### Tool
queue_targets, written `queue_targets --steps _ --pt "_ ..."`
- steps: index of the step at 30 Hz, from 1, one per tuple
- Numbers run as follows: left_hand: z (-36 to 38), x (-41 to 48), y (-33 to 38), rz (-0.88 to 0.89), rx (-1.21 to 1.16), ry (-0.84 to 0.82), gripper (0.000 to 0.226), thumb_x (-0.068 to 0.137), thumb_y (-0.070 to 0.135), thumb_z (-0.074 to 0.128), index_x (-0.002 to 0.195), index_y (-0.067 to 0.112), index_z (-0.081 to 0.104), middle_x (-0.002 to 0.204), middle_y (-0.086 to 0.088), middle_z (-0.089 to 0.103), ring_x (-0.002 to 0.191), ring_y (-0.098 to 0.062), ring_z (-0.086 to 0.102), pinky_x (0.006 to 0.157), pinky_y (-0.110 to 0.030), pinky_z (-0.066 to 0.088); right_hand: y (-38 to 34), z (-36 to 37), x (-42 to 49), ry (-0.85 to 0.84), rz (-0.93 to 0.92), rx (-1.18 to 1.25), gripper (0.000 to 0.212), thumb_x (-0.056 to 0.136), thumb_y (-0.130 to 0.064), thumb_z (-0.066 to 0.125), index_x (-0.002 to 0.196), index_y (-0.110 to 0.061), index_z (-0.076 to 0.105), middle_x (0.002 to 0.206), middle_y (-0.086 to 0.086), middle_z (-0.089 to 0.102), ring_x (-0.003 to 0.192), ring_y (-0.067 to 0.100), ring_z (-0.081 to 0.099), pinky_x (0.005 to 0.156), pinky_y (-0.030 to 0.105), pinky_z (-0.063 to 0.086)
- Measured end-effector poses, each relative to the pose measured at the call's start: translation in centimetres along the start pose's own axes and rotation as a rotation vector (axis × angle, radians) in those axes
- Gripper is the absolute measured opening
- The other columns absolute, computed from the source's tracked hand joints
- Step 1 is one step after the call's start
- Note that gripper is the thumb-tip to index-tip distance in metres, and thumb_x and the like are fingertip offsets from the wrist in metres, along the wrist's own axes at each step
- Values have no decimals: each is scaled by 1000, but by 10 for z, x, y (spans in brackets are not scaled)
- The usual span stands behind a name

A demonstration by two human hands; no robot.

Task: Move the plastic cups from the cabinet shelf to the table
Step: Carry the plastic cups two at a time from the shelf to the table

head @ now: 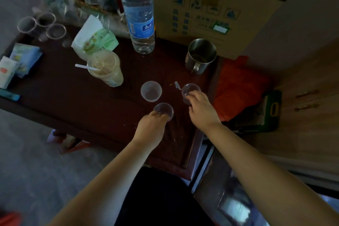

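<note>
Three small plastic cups stand upright on the dark wooden table [77,101]. A frosted cup [151,91] stands free in the middle. My left hand [151,128] grips a clear cup [163,109] by its near rim, just in front of the frosted one. To the right, near the table's edge, my right hand [201,110] holds a second clear cup [189,90] by its near side. Three more clear cups [43,26] stand at the far left corner.
A water bottle [138,14], a steel mug [200,56] and a drink cup with a spoon [105,68] stand behind the cups. A cardboard box [216,9] fills the back right. Packets [22,60] lie at the left. An orange bag [238,86] sits beside the table.
</note>
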State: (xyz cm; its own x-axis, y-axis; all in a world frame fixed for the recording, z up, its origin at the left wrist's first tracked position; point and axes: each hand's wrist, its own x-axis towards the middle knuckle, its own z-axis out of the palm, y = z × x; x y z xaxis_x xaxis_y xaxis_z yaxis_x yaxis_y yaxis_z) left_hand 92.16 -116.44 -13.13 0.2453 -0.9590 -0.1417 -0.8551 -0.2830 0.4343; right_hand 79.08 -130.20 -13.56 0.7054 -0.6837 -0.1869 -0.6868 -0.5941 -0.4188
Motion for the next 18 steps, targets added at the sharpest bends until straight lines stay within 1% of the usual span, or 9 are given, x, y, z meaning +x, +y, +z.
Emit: queue_targets --steps 5,9,13,16,18 --pt "7 -3 6 -49 -5 -8 37 87 4 48 122 15 57 112 -4 64 104 -21 56 72 -31 47 13 3 0 -11 -31 -7 46 88 -4 49 133 -8 44 138 8 43 133 21 29 109 32 30" --pt "4 -5 10 -100 -46 20 37 87 8 51 123 16 56 120 0 60 112 -18 51 73 -31 51 15 1 -3 19 -43 2 47 87 -7 50 134 -9 43 137 8 44 132 21 32 108 35 30" --pt "-5 -9 14 -85 -45 45 36 86 12 53 121 17 56 122 3 59 114 -18 50 76 -33 52 9 -3 -8 92 -54 24 46 86 -7 52 131 -9 46 133 7 48 128 21 36 106 37 36" --pt "-17 -15 13 -72 -59 78 33 86 15 55 119 18 57 120 5 58 112 -16 50 74 -29 50 1 -12 -13 164 -53 39 44 87 -7 52 130 -9 48 130 7 51 125 21 39 105 35 37" --pt "-26 -20 11 -38 -65 102 33 85 17 56 118 18 57 120 5 58 111 -15 51 75 -29 50 -6 -21 -20 206 -36 45 44 87 -10 52 131 -10 47 131 7 51 125 20 40 105 35 37"
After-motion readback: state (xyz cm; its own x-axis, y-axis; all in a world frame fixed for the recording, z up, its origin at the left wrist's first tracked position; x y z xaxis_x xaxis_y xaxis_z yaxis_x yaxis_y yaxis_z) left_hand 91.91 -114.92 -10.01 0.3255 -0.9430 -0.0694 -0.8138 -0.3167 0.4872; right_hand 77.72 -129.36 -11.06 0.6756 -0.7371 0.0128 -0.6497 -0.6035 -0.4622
